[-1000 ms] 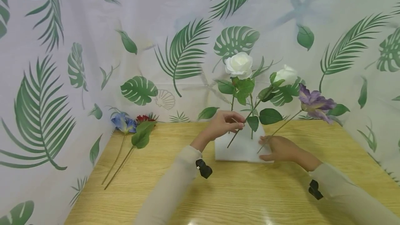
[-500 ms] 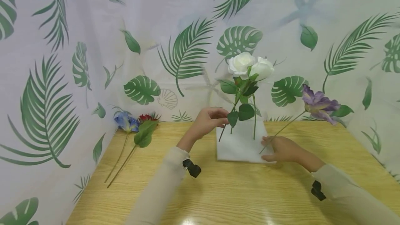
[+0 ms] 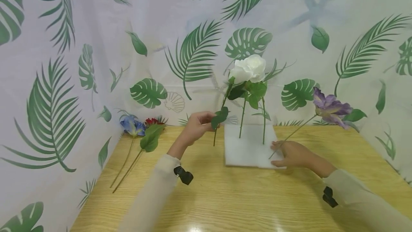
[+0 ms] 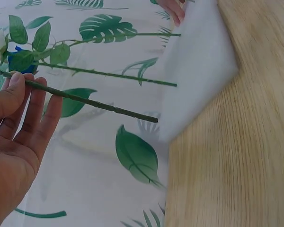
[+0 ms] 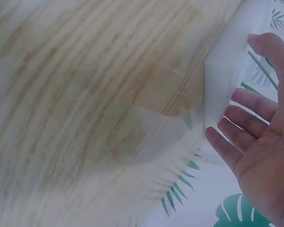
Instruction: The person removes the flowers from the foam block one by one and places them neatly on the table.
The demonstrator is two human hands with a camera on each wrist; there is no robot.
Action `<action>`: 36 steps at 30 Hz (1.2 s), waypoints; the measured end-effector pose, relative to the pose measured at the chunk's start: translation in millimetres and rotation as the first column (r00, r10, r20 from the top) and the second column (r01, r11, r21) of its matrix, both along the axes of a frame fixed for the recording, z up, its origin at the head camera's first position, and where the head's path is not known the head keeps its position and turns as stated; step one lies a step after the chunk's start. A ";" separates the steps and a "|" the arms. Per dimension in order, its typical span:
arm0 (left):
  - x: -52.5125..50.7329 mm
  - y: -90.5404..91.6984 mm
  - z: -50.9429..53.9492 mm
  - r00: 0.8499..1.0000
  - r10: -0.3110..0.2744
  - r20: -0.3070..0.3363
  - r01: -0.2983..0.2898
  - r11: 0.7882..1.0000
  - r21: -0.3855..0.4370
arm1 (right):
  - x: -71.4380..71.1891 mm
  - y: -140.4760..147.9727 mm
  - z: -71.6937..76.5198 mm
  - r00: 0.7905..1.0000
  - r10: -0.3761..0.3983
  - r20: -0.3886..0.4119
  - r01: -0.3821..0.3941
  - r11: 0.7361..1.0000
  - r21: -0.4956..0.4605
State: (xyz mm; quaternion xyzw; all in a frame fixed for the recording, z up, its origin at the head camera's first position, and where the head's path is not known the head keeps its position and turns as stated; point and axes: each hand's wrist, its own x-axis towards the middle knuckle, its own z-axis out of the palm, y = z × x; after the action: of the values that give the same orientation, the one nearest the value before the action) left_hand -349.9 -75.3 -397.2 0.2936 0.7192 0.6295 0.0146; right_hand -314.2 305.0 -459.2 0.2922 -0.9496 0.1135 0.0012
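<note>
Between the thumb and fingertips of the left hand (image 3: 196, 129), which pinches its stem, is one white rose (image 3: 238, 74) — lower end just beside the white foam block (image 3: 246, 155). The right hand (image 3: 293, 153) touches the block's right edge, fingers spread and nearly straight. Count: a second white rose (image 3: 256, 65), overlapping the first; one purple flower (image 3: 331, 107); on the wooden table (image 3: 209, 199), one blue flower (image 3: 132, 126) and one red flower (image 3: 150, 121). Three stems stand in the block — two near upright, the purple flower's tilted right.

Two flowers (image 3: 132, 126) lie on the table (image 3: 225, 199), left of the block (image 3: 246, 156) with three stems (image 3: 264, 122) in it.
</note>
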 end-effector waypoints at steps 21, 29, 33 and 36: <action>8.4 -84.1 -9.9 0.983 0.179 0.026 -0.172 0.969 -0.179 | 3.1 -3.7 3.8 1.000 -0.013 0.015 0.014 1.000 -0.014; 15.9 -119.7 -9.5 0.972 0.233 0.037 -0.217 0.945 -0.243 | 4.3 -5.3 4.2 1.000 -0.009 0.024 0.010 1.000 -0.027; 20.0 -137.0 -6.7 0.967 0.253 0.016 -0.238 0.928 -0.286 | 5.2 -5.6 5.7 1.000 -0.004 0.021 0.005 1.000 -0.023; 21.7 -148.8 -5.6 0.961 0.277 0.008 -0.261 0.914 -0.311 | 5.3 -5.7 6.7 1.000 -0.005 0.018 0.006 1.000 -0.016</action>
State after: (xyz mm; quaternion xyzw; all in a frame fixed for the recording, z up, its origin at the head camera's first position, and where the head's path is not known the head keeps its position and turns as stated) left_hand -328.1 -224.1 -402.8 0.1696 0.8410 0.5136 -0.0082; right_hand -308.9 299.3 -452.5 0.2886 -0.9494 0.1236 -0.0047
